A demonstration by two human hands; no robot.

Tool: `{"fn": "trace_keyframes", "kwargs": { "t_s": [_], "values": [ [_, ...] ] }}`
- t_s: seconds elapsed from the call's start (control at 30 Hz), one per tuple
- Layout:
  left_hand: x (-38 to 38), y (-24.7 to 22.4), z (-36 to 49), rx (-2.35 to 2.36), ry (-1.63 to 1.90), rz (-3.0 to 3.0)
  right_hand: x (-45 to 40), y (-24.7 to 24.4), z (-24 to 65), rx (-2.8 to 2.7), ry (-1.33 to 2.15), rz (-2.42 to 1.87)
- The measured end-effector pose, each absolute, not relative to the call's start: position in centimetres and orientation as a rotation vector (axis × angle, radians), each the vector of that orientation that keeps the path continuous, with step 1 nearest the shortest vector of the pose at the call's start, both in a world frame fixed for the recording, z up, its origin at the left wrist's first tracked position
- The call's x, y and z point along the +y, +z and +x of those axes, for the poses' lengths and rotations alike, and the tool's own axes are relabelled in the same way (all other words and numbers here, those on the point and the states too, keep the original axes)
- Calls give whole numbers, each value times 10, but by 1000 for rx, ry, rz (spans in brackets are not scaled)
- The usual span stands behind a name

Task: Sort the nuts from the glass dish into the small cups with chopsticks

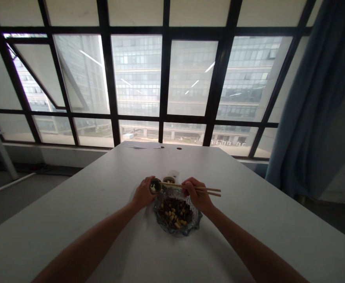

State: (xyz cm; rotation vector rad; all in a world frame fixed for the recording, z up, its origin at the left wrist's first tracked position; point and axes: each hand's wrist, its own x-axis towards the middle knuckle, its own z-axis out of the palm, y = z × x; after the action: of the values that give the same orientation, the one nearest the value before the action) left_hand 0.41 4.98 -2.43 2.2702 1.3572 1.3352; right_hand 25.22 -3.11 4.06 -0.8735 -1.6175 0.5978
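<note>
A pair of slim, straight chopsticks (209,191), pale brown and wood-like, lies nearly level above the glass bowl (196,223), their tips by the mouth of a small round cup (156,186). The fingers of the right hand (198,195) are closed around the sticks, whose thick ends jut out past the hand. The fingers of the left hand (143,193) are wrapped around the cup, which is tilted so its dark hollow faces the person; a few pale bits show inside. Just beside it, behind the bowl, stands a second small cup (164,179) with pale pieces in it.

The bowl is clear, with a faceted, glossy wall and a wavy rim. It holds a heap of thin, dark pieces resembling seeds, with smooth, rounded, yellowish nuts (172,215) on top. Everything rests on a smooth, matte white table (113,173); flat white paper (141,145) lies at its far end. Beyond are windows (137,74) in dark straight frames, and a folded blue cloth curtain (304,102) hangs at the right.
</note>
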Motion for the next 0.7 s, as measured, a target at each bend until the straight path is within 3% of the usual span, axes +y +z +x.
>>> {"fn": "trace_keyframes", "kwargs": {
  "t_s": [0.7],
  "values": [
    [53, -30, 2, 1424, 1329, 2178, -31, 33, 252, -1673, 565, -949]
  ]
}}
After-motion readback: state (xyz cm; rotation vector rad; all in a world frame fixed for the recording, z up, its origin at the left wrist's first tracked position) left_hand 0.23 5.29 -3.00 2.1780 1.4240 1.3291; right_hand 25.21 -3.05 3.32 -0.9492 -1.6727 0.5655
